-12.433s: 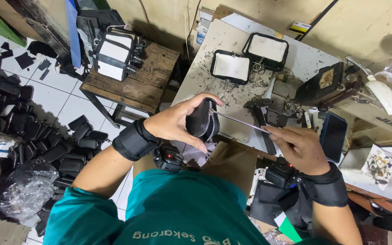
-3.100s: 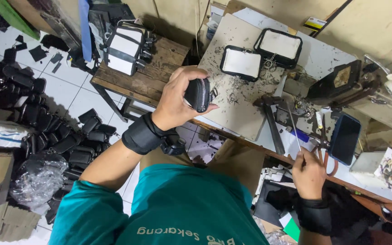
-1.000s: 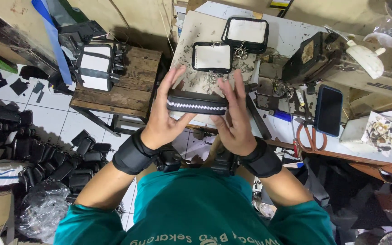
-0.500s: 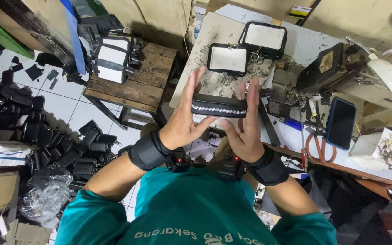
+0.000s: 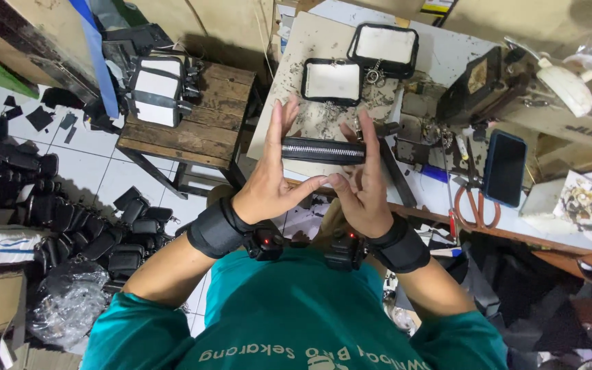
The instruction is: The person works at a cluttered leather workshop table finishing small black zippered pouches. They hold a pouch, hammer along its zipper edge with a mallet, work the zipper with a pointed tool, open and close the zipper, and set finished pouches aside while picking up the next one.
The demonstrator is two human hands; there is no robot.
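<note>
black zippered pouch [image 5: 323, 150] pressed flat between left hand [image 5: 272, 179] and right hand [image 5: 361, 183], palm grip on both ends, above bench [image 5: 289, 75] edge. loose palms could let it slip floorward; scissors [image 5: 472, 195] nearby.

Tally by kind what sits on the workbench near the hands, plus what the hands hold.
Black zippered pouch, pressed between left hand and right hand: 1
Open black cases with white lining: 2
Scissors: 1
Phone: 1
Total: 5
</note>
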